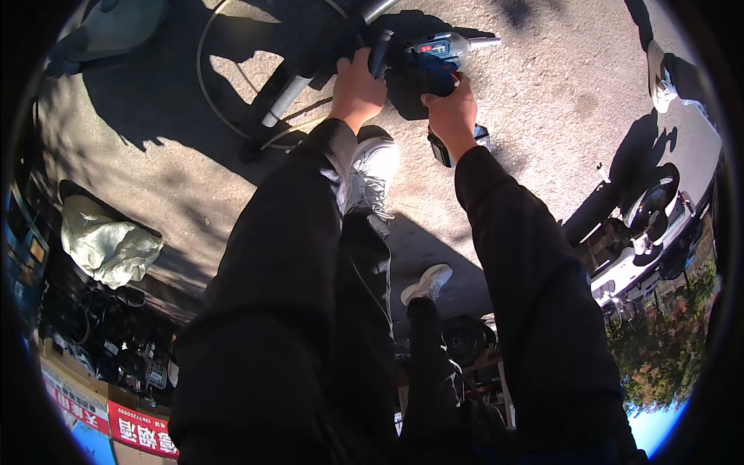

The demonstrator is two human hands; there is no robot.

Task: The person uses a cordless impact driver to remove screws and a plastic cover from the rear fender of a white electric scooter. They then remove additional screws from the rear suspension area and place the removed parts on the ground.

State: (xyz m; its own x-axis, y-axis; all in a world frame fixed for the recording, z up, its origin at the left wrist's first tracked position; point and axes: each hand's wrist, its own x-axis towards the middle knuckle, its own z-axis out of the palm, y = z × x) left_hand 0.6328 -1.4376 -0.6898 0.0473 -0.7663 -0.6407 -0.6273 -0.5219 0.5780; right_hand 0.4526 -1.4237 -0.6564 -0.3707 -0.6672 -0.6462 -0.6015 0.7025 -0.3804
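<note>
My left hand [359, 91] is closed around a dark cylindrical handle [379, 54] near the top middle, beside a metal tube [285, 101] with black fittings. A thin pale hose [203, 77] loops around that tube. My right hand [453, 112] grips the handle of a blue and black cordless impact wrench [438, 48]. Its silver nose points right, and its battery [442, 151] shows below my hand. The far end of what my left hand holds is hard to make out against the dark shadow.
My white shoes [372, 174] stand on sunlit concrete [542, 93]. Another person's foot [663, 81] is at the right edge. A pale sack [108, 240] lies left. Wheeled vehicle parts [647, 205] sit right. A dark grey object [116, 31] is top left, and dark clutter [108, 341] lower left.
</note>
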